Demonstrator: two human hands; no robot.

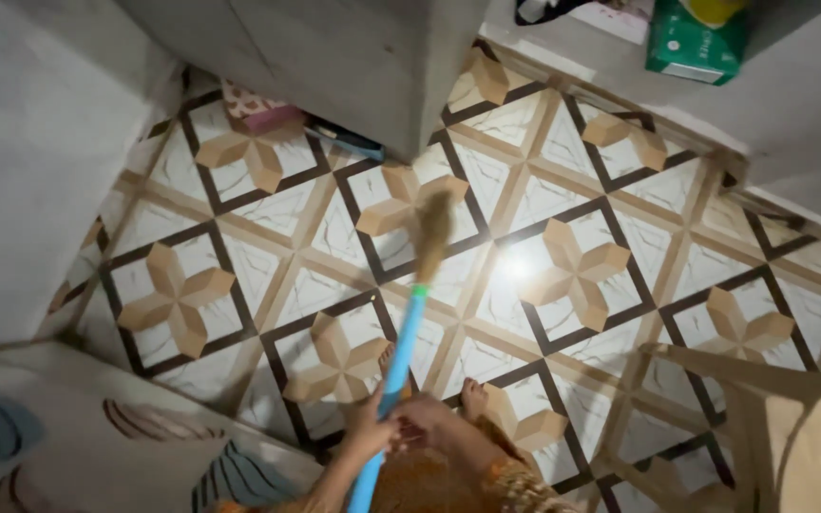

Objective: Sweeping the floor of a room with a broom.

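A broom with a blue handle (397,366) and a straw-coloured bristle head (432,234) stretches away from me over the patterned tile floor (268,275). My left hand (369,429) grips the handle low down. My right hand (420,414) is closed around the same handle just beside it. The bristles are blurred and rest on the tiles near the foot of a grey cabinet (334,66). My bare feet (473,397) show under the hands, along with an orange patterned garment (448,475).
A pink box (257,107) and a dark flat thing (349,140) lie under the cabinet. A beige plastic chair (791,427) stands at the right. A patterned mattress or cloth (78,437) fills the lower left. A green box (696,43) sits on a ledge, upper right.
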